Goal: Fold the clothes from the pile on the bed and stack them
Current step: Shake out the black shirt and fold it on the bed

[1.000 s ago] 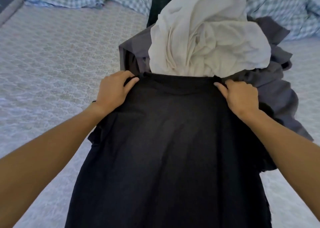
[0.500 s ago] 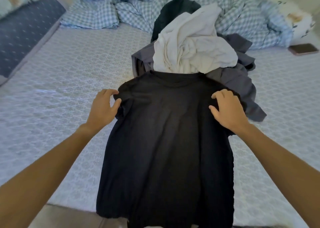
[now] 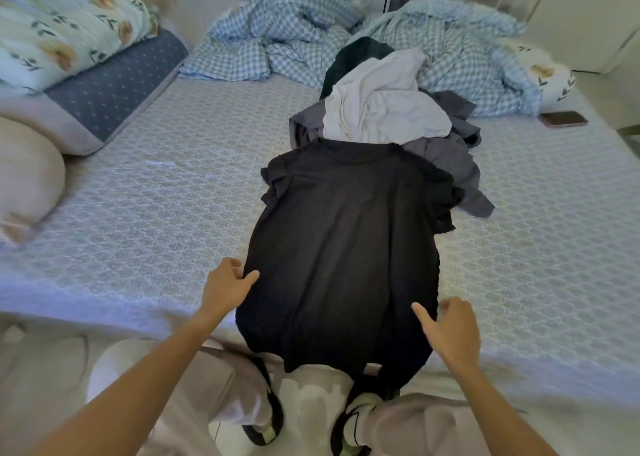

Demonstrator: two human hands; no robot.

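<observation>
The black shirt [image 3: 341,247] lies flat on the bed [image 3: 156,213], long axis running away toward the pile [image 3: 384,109] — left hand [image 3: 225,289] and right hand [image 3: 448,331] rest loose-fingered at its near sides, equally close.

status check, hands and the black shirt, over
Left hand and right hand open on black shirt sides. Shirt flat, unfolded, hem overhanging bed edge. Pile touches collar.

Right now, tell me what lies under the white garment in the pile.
Under the white garment lie a grey garment and a dark one behind. Anything deeper is covered.
</observation>
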